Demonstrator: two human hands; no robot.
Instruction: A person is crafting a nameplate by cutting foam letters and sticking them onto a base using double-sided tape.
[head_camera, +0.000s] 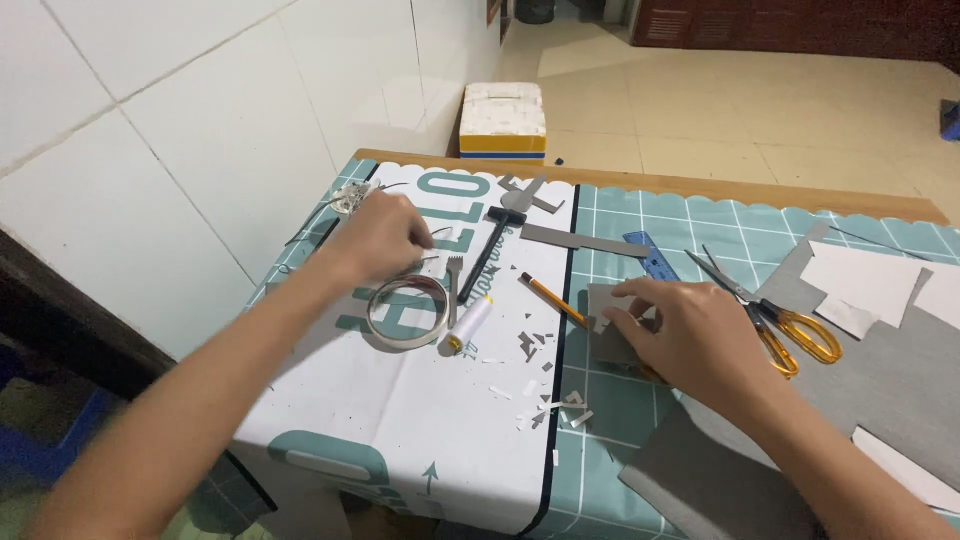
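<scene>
The left hand (385, 235) sits at ten o'clock on the table (700, 185), fingers curled together over a thin wire (437, 259) (whether it truly pinches the wire I cannot tell). Just below it, at six o'clock from the hand, lies a metal ring (402, 312), with a white spool (468, 325) beside that at three o'clock and a black hammer (492, 248) above. A pencil (550, 298) points toward the right hand (685, 335), which lies flat, fingers spread, pressing a small grey piece (603, 335) down. Scissors (772, 312) rest at two o'clock from it. By my reading, this is the gathering step: one hand fetches wire, the other steadies the piece. A next move calls for a firm pinch on the wire.
</scene>
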